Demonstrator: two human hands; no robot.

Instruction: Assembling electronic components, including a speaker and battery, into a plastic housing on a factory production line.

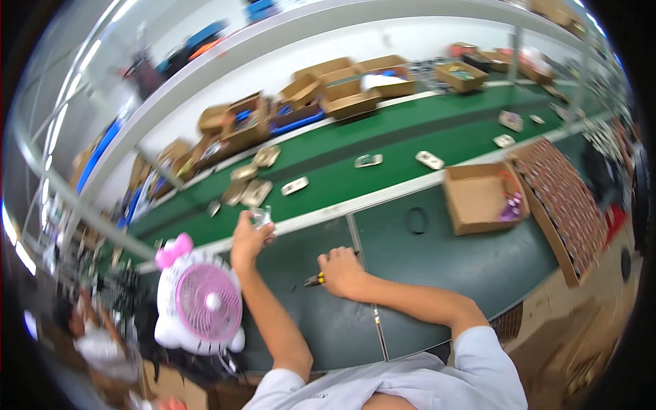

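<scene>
My left hand [250, 240] is raised near the belt's front edge, its fingers closed on a small clear plastic piece [261, 216] whose exact kind is too blurred to tell. Over the dark green tabletop [287, 324], my right hand [343, 273] grips a pair of pliers [314, 280] with yellow and black on them, the tip pointing left. A tiny dark bit [294, 288] lies just left of the pliers' tip. Left of my left forearm stands a white cat-shaped fan [209, 301] with a pink grille and bow.
Beyond the table runs a green conveyor belt [328, 167] carrying several pale small housings [295, 186]. A cardboard box [471, 198] holds a purple item; beside it lies a tray of small reddish parts [560, 198]. A black ring [417, 221] lies nearby. Another person [106, 348] sits at far left.
</scene>
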